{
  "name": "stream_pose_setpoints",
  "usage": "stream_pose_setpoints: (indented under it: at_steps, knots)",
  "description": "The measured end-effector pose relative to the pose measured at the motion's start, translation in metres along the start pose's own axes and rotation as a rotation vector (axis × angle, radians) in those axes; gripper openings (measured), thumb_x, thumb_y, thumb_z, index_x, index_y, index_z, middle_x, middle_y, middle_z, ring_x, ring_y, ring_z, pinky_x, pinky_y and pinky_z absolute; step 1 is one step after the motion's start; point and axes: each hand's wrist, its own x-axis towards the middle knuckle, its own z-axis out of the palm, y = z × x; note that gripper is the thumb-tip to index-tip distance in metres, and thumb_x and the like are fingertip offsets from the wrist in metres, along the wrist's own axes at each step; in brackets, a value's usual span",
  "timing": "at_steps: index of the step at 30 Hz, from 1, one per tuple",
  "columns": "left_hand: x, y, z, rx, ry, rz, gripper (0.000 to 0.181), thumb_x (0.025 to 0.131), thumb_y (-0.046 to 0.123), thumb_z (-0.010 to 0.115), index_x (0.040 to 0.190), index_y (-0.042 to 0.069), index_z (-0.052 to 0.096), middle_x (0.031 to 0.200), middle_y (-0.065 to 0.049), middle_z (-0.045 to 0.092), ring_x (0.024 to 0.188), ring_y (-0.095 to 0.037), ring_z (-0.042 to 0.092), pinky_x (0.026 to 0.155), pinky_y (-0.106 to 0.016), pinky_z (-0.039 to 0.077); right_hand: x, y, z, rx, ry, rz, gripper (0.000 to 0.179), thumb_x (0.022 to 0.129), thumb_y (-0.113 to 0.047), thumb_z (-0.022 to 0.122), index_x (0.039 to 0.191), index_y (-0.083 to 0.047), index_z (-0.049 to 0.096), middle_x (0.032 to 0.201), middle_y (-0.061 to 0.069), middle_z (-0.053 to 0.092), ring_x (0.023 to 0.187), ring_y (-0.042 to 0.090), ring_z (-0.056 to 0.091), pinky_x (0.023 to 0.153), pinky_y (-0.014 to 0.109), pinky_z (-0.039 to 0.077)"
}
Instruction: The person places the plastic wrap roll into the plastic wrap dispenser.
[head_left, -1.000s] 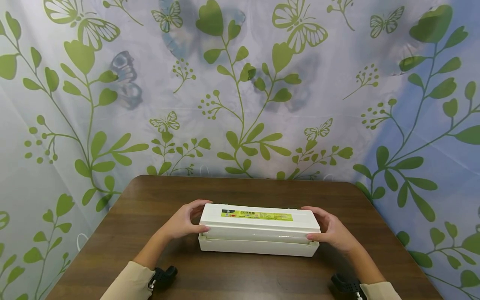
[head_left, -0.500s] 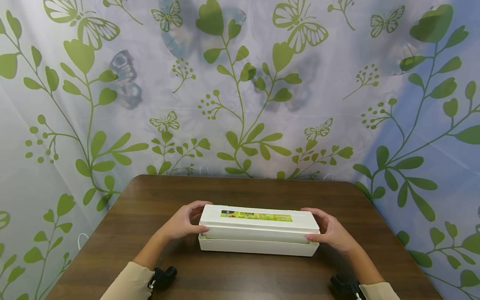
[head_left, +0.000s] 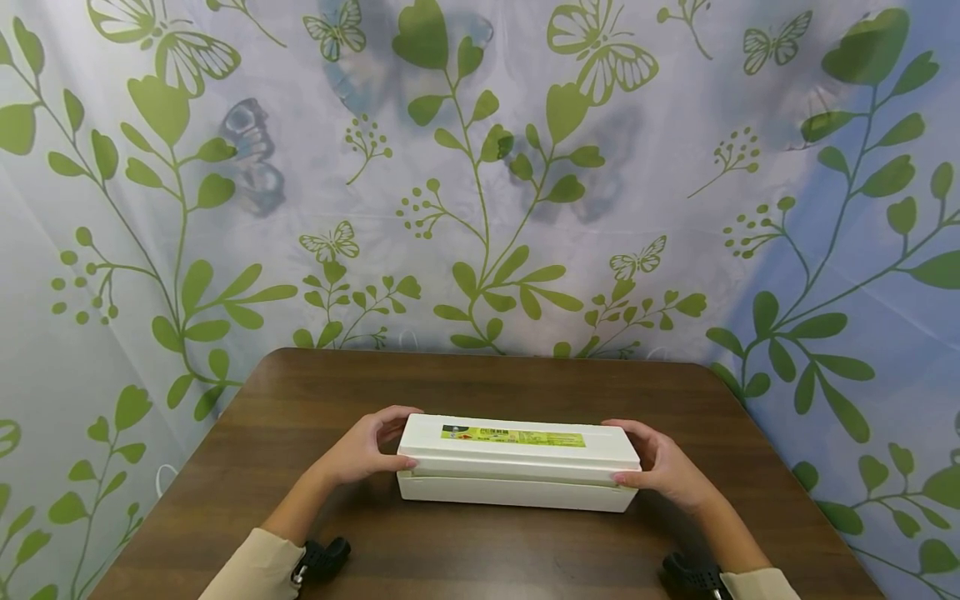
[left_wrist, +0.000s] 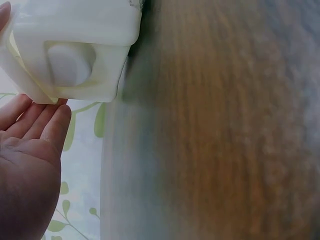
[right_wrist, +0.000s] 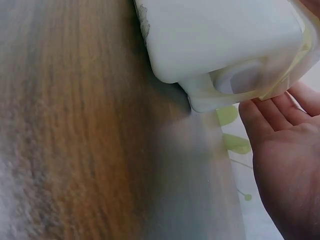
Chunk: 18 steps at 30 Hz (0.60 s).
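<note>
A long white plastic cling film dispenser [head_left: 517,493] stands on the table, its lid [head_left: 525,458] lying over the base with a narrow seam along the front. A yellow-green label [head_left: 513,436] runs along the lid's top. My left hand [head_left: 367,446] grips the lid's left end, thumb at the front and fingers behind. At the right end my right hand [head_left: 667,467] holds the lid the same way. Both wrist views show an end of the dispenser [left_wrist: 85,60], where a pale round roll end [right_wrist: 239,79] sits in an opening. The back fingers are partly hidden in the head view.
A brown wooden table [head_left: 480,558] carries the dispenser near its middle. Behind it hangs a pale curtain [head_left: 480,208] printed with green leaves and butterflies. Black straps [head_left: 322,557] sit on both wrists beside beige sleeves.
Both hands have lowered slightly with the lid, and the seam between lid and base has narrowed at the front. The base has stayed in place.
</note>
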Motion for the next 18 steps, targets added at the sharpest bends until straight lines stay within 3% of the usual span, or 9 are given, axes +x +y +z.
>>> stream_pose_setpoints:
  at_steps: [6, 18]
  knots:
    - [-0.0026, 0.0005, 0.0002, -0.001, -0.004, 0.005, 0.066, 0.083, 0.019, 0.087, 0.141, 0.011, 0.055, 0.139, -0.007, 0.061, 0.131, -0.021, 0.058, 0.115, -0.048, 0.042, -0.0016, -0.002, 0.0015, 0.0, 0.004, 0.01, 0.078, 0.086, 0.003, 0.075, 0.151, 0.01, 0.033, 0.131, -0.004, 0.064, 0.106, 0.012, 0.066, 0.083, 0.035, 0.061]
    - [-0.0066, 0.0011, 0.0015, 0.003, -0.004, -0.007, 0.065, 0.084, 0.02, 0.086, 0.141, 0.014, 0.055, 0.139, -0.005, 0.061, 0.132, -0.021, 0.058, 0.115, -0.051, 0.039, -0.0036, -0.0038, 0.0022, 0.012, -0.008, 0.004, 0.075, 0.087, 0.004, 0.073, 0.151, 0.009, 0.034, 0.131, -0.003, 0.064, 0.107, 0.012, 0.066, 0.084, 0.035, 0.061]
